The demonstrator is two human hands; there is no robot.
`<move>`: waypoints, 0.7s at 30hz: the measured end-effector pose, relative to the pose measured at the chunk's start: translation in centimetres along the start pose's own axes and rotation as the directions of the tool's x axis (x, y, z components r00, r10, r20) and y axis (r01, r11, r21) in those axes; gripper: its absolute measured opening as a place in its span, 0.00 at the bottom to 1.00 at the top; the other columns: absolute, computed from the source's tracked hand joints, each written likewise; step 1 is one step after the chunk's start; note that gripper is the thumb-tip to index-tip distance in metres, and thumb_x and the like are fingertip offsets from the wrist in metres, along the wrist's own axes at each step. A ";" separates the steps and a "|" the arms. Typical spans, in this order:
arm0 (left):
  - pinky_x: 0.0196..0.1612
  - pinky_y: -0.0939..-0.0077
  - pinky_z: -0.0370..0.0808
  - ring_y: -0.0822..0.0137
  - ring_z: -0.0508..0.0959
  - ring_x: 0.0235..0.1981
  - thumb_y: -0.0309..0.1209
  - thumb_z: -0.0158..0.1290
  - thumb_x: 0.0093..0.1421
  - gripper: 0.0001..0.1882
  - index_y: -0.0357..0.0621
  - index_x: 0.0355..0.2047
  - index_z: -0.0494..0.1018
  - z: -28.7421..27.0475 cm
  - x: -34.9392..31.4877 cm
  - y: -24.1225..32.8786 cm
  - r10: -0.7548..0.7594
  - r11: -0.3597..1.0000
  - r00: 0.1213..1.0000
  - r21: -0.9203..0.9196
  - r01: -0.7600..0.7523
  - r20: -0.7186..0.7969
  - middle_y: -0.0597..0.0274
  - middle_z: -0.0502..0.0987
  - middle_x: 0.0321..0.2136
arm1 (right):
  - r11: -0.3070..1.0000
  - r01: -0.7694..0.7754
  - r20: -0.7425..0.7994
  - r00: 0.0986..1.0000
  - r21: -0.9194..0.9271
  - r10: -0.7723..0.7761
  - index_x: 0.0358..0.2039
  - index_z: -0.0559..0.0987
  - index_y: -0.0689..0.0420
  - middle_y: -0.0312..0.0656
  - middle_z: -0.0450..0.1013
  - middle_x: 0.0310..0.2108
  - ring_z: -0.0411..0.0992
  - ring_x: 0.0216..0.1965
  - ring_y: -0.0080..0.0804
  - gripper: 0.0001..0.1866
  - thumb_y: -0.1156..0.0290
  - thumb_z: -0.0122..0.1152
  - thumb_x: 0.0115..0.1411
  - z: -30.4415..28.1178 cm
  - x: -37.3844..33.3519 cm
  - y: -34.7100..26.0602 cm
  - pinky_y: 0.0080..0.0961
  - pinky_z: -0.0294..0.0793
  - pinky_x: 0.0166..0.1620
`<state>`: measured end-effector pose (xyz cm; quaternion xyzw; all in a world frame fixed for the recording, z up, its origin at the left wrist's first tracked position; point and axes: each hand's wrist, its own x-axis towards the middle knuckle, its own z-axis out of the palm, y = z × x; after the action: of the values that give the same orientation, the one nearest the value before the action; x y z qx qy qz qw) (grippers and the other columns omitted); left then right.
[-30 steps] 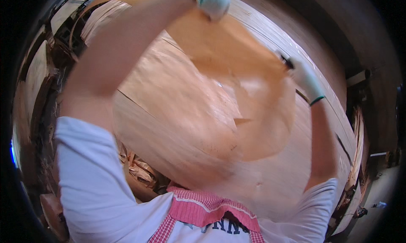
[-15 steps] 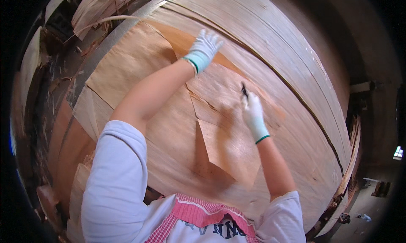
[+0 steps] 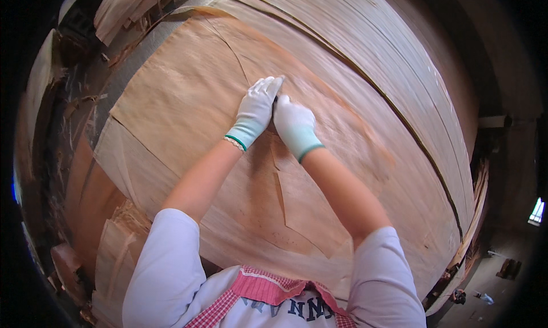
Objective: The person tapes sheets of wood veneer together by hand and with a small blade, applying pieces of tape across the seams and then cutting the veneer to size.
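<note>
Far left, scrap: broken veneer offcuts (image 3: 123, 245) lie piled beside the stack edge, curled and splintered.
Upper left, loose sheets: more pale veneer sheets (image 3: 128, 11) heaped behind the work surface, edges ragged.
Work surface: a big stack of veneer (image 3: 399, 88), many thin layers showing along its curved right edge.
Top sheet: the thin veneer sheet (image 3: 188, 105) lies flat on top of the stack, in the middle of the view, with 2 or more cracks running along the grain and an overlapping piece toward the near side.
Left hand: gloved left hand (image 3: 256, 112), fingers together and pressed flat on the top sheet, touching it; nothing closed in the grip.
Dark tool: a small dark object (image 3: 275, 101) shows between the 2 hands; too hidden to tell what it is.
Right hand: gloved right hand (image 3: 294, 128), curled, just beside the left hand and touching the sheet; it looks closed around the dark object, but I cannot tell for sure.
Handling, judgement: sheet is light, wide and floppy, brittle along the grain, likely to split further at the cracks. Best held with 2 hands well apart at opposite edges, away from the splits, palms under it.
Containers: 0 in view; nothing is held in a bin or tray.
Far right: dim floor (image 3: 496, 271) below the stack, details unclear.
</note>
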<state>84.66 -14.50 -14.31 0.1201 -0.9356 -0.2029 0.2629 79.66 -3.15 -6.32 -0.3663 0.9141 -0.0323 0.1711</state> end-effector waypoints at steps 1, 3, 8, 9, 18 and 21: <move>0.59 0.61 0.66 0.52 0.71 0.54 0.29 0.48 0.60 0.19 0.45 0.52 0.70 0.0 0.1 -0.1 0.025 1.000 1.000 -0.011 -0.025 0.017 0.53 0.72 0.52 | 1.000 -0.006 -0.023 1.000 0.022 0.007 0.36 0.71 0.59 0.56 0.77 0.30 0.78 0.33 0.51 0.11 0.65 0.45 0.63 0.5 0.8 -0.1 0.45 0.77 0.35; 0.59 0.61 0.66 0.52 0.71 0.54 0.29 0.49 0.60 0.18 0.46 0.52 0.70 -0.2 -0.1 -0.4 0.065 0.997 0.996 -0.039 -0.063 0.059 0.52 0.71 0.52 | 0.997 -0.044 0.035 0.999 0.060 0.042 0.37 0.71 0.58 0.55 0.77 0.28 0.78 0.32 0.52 0.10 0.65 0.46 0.63 1.8 -0.2 0.6 0.46 0.76 0.34; 0.60 0.61 0.65 0.55 0.65 0.58 0.44 0.60 0.52 0.25 0.49 0.49 0.72 -2.4 0.1 0.9 0.026 0.999 0.985 0.014 -0.029 0.173 0.58 0.69 0.52 | 0.991 -0.006 0.264 0.964 -0.131 0.041 0.39 0.69 0.56 0.52 0.76 0.23 0.76 0.27 0.55 0.10 0.64 0.49 0.61 0.7 -11.5 12.4 0.50 0.74 0.30; 0.60 0.61 0.64 0.55 0.65 0.57 0.44 0.60 0.52 0.25 0.49 0.49 0.72 -2.6 0.0 1.0 0.029 0.999 0.985 0.018 -0.033 0.173 0.58 0.69 0.52 | 0.983 -0.024 0.373 0.923 -0.184 0.092 0.41 0.69 0.54 0.51 0.76 0.25 0.76 0.27 0.53 0.10 0.64 0.50 0.62 -0.5 -13.0 16.7 0.47 0.74 0.30; 0.61 0.61 0.63 0.54 0.65 0.58 0.43 0.63 0.50 0.34 0.45 0.55 0.67 -2.2 0.0 1.0 -0.062 0.991 0.985 -0.104 0.079 0.159 0.55 0.68 0.54 | 0.976 0.218 0.015 0.976 0.018 -0.218 0.35 0.76 0.53 0.47 0.76 0.29 0.76 0.31 0.47 0.08 0.64 0.53 0.62 -2.4 -1.8 11.4 0.40 0.74 0.31; 0.61 0.61 0.63 0.53 0.65 0.58 0.42 0.65 0.48 0.38 0.43 0.57 0.65 -2.3 0.7 1.3 -0.053 0.985 0.976 -0.152 0.086 0.211 0.54 0.68 0.55 | 0.834 0.496 0.085 0.867 -0.241 -0.491 0.33 0.73 0.55 0.45 0.77 0.28 0.77 0.29 0.45 0.07 0.66 0.54 0.59 -1.0 4.7 4.3 0.40 0.76 0.29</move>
<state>85.14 -14.36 -11.63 0.1098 -0.9336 -0.2979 0.1663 73.35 -3.24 -7.51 -0.6085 0.7834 0.0462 0.1175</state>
